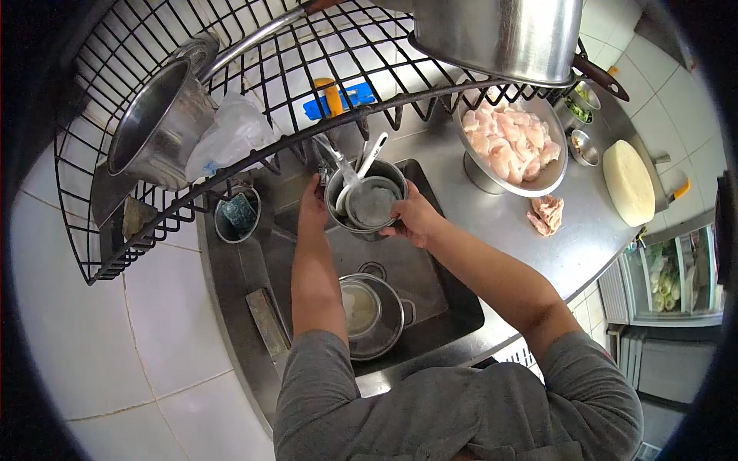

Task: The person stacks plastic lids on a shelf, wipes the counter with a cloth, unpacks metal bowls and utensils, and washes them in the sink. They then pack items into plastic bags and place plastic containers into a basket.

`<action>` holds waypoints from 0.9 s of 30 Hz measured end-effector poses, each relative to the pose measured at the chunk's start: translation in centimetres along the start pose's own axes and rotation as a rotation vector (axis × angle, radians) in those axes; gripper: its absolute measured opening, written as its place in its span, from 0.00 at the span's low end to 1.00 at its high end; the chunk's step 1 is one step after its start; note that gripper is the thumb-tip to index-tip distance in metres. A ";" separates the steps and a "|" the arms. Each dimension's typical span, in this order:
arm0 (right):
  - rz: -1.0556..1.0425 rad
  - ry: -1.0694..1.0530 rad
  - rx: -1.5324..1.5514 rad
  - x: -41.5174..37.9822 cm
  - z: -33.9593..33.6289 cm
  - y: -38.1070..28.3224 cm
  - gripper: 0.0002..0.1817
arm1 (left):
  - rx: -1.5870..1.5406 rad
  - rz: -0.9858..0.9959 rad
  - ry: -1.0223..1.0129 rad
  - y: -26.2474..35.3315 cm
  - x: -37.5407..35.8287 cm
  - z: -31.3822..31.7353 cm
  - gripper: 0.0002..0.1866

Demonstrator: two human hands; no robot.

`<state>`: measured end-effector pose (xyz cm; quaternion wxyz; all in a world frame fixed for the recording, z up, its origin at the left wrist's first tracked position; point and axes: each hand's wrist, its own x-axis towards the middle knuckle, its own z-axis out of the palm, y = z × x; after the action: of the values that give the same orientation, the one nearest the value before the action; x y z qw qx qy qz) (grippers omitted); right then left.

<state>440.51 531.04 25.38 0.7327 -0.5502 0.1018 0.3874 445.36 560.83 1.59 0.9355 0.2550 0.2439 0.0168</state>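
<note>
Over the sink (419, 284), a metal pot (335, 184) sits between my two hands. It holds a smaller round container (372, 203) and a white-handled utensil (372, 156); a stream from the faucet (327, 146) seems to fall into it. My left hand (314, 203) is at the pot's left side, its fingers partly hidden behind the rim. The fingers of my right hand (415, 217) are closed on the right side, with the thumb near the small container. Lower in the sink stands a larger metal pot (392, 326) with a bowl (360, 307) inside.
Overhead, a black wire rack (307, 131) holds a saucepan (154, 123), a plastic bag (234, 134) and a large pot (500, 38). Rightward are a bowl of raw meat (511, 142), a loose meat piece (546, 215) and a round white block (628, 183). A scourer container (237, 215) stands left.
</note>
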 end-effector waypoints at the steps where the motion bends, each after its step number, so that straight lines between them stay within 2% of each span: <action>1: -0.014 0.020 -0.021 0.0 0.0 0.2 0.40 | -0.021 -0.001 -0.022 0.0 -0.4 0.4 0.10; 2: -0.030 0.039 -0.042 0.0 0.0 0.2 0.40 | -0.021 -0.003 -0.022 -0.1 -1.2 1.4 0.10; 4: -0.032 0.050 -0.040 0.1 -0.2 0.5 0.40 | -0.022 0.078 0.108 -0.6 -1.8 2.4 0.10; 7: -0.031 0.046 -0.036 0.3 -0.4 0.6 0.40 | -0.042 0.038 0.039 -0.3 -1.1 1.2 0.11; 10: -0.037 0.042 -0.028 0.2 -0.6 0.7 0.40 | -0.079 0.008 0.074 -0.4 -0.3 0.4 0.12; 13: -0.049 0.050 -0.035 0.2 -0.7 0.7 0.40 | 0.024 0.080 0.080 -0.1 -2.3 2.1 0.12; 19: -0.039 0.059 -0.041 0.2 -0.8 1.1 0.41 | 0.000 0.055 0.020 0.0 -1.8 1.7 0.12; 22: -0.016 0.065 -0.052 0.0 -0.7 1.0 0.41 | 0.052 0.107 0.054 -0.1 -2.9 2.5 0.13; 27: -0.029 0.081 -0.064 0.5 -0.9 1.7 0.41 | 0.046 0.069 0.102 0.1 -2.5 2.5 0.12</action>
<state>439.92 530.60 23.51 0.7154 -0.5902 0.1109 0.3572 444.34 559.39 4.58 0.9145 0.2837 0.2828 0.0564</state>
